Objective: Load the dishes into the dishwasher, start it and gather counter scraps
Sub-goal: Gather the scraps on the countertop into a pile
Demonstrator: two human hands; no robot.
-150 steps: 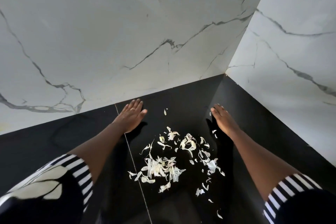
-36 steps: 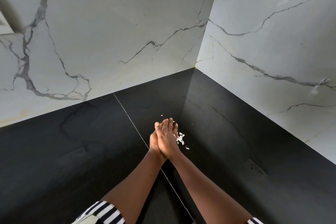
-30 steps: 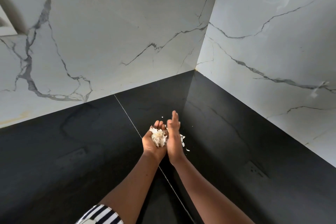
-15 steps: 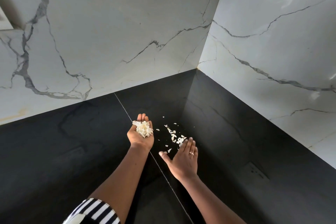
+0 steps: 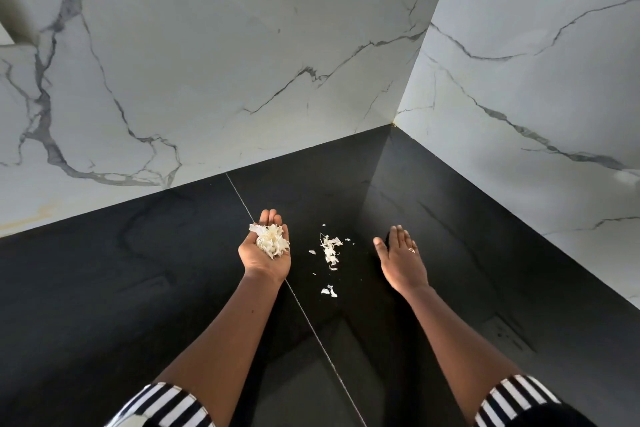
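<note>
Palm up over the black bench (image 5: 138,288): left hand (image 5: 266,255), grip loose and shallowly cupped, fingers together and barely bent, cradling a heap of scraps (image 5: 271,243), pale and papery, not clenched round it. Well apart to the right: right hand (image 5: 401,262), palm down, grip fully slack, fingers straight, thumb out to the side, nothing in it. Touching the bench or just above it, cannot tell. Ring (image 5: 411,250) on one finger there.

Between the two hands, flat on the bench: a thin trail of loose scraps (image 5: 329,248), plus two small flakes (image 5: 329,291) a little nearer the body. Fine pale seam (image 5: 311,322) slanting across the bench, passing under the left wrist.

Behind, white marble back wall (image 5: 242,62) with grey veins, meeting a matching side wall (image 5: 536,62) in a corner beyond the right hand. At the bottom edge, black-and-white striped sleeves (image 5: 166,406) on both upper arms.
</note>
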